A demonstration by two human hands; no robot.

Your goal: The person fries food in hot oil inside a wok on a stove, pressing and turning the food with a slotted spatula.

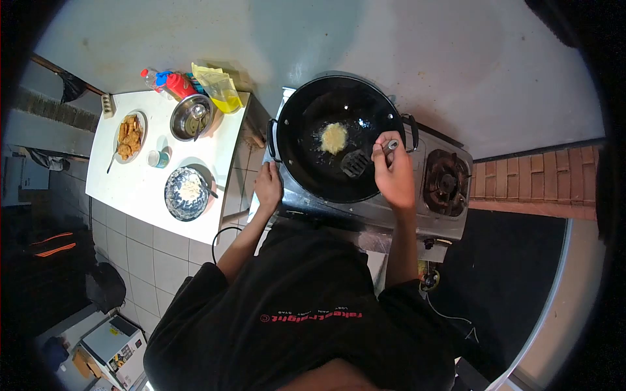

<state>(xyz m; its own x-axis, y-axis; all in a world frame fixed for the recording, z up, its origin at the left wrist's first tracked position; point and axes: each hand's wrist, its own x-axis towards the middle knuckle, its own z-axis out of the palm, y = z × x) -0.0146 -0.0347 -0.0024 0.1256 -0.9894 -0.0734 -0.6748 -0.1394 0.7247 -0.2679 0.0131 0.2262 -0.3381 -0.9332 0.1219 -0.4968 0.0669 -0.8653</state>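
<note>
A black wok (pixel 306 176) with two side handles sits on the gas stove (pixel 417 215). One pale yellow fritter (pixel 334 138) lies in its middle, with small bubbles of oil around it. My right hand (pixel 394 179) is closed around the handle of a slotted spatula (pixel 355 163), whose dark blade is inside the wok, just right of and below the fritter. My left hand (pixel 267 187) lies flat on the stove's left edge, below the wok's left handle (pixel 272 140), fingers stretched out and holding nothing.
On the white table (pixel 140 208) at left stand a plate of fried pieces (pixel 130 135), a bowl of white batter (pixel 188 193), a metal bowl (pixel 190 117), a small jar (pixel 156 158), bottles (pixel 176 85) and a yellow pouch (pixel 218 88). A second burner (pixel 447 182) is at right.
</note>
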